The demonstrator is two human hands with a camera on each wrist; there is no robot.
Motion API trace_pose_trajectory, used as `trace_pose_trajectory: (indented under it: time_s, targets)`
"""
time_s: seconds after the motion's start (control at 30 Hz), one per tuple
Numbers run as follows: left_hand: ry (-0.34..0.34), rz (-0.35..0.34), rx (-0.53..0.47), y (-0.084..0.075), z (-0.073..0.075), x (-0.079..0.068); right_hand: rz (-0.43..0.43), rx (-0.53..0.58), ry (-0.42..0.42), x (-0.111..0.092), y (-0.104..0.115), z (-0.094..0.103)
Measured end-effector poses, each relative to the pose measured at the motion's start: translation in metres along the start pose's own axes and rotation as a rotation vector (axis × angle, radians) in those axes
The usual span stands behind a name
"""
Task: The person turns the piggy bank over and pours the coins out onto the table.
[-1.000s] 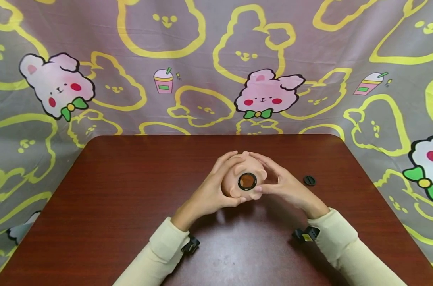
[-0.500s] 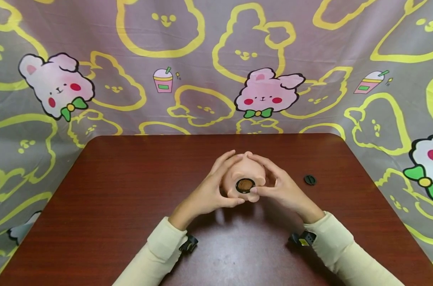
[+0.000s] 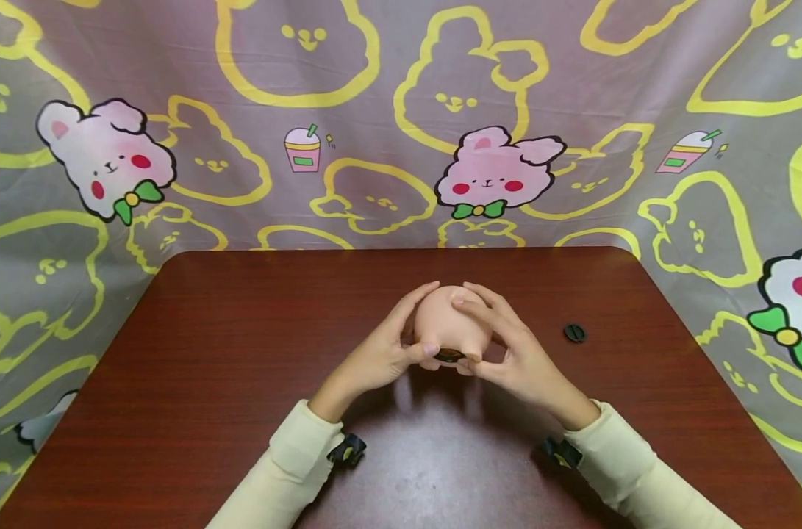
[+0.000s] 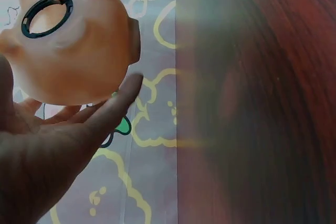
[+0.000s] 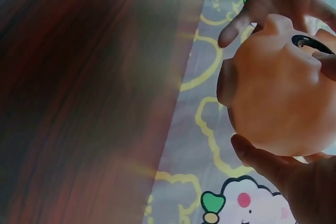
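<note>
A grey fabric backdrop [image 3: 573, 88] printed with yellow bunny outlines and pink cartoon rabbits hangs behind and drapes down round the sides. In front of it stands the dark reddish-brown wooden surface [image 3: 209, 353] with rounded far corners.

Two arms in cream long sleeves [image 3: 288, 459] reach in from the near edge, each with a small black device strapped at the wrist. The left hand [image 3: 381, 356] and the right hand [image 3: 516, 353] are brought together at the middle of the surface, both clamped on a round peach-coloured soft plastic piggy bank [image 3: 448, 323]. The left hand's fingers curl round its left side, thumb near the bottom; the right hand's fingers spread over its top and right side. The piggy bank is held just above the surface, lifted clear of it, its underside tilted down and toward the person.

In the left wrist view a black ring-shaped opening [image 4: 46, 17] shows in the piggy bank's underside, with stubby legs beside it.

A small round black plug [image 3: 574, 333] lies on the surface to the right of the hands, near but apart from them.
</note>
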State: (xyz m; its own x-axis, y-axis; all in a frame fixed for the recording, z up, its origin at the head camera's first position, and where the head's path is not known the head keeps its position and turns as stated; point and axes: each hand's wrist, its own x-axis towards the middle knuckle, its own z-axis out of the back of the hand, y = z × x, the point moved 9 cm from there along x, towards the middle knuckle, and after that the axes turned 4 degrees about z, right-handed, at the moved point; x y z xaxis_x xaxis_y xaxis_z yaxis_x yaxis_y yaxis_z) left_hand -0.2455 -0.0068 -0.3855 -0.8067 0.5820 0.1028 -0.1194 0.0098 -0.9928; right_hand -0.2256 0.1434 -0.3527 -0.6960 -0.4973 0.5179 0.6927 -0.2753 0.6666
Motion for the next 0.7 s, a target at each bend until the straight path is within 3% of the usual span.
trace_pose_trajectory:
  time_s: [0.23,0.33,0.57,0.7]
  targets:
    - [0.039,0.088,-0.119,0.006,-0.002,0.001,0.095,-0.124,0.038,-0.002,0.012,-0.008]
    - [0.042,0.091,-0.132,0.006,-0.002,0.001,0.129,-0.138,0.049,-0.001,0.015,-0.01]
    - [-0.009,0.053,-0.081,0.0,0.002,0.0,0.161,-0.194,0.098,0.001,0.017,-0.012]
    - [-0.064,0.013,0.017,-0.003,0.007,-0.001,0.16,-0.201,0.113,0.001,0.016,-0.011]
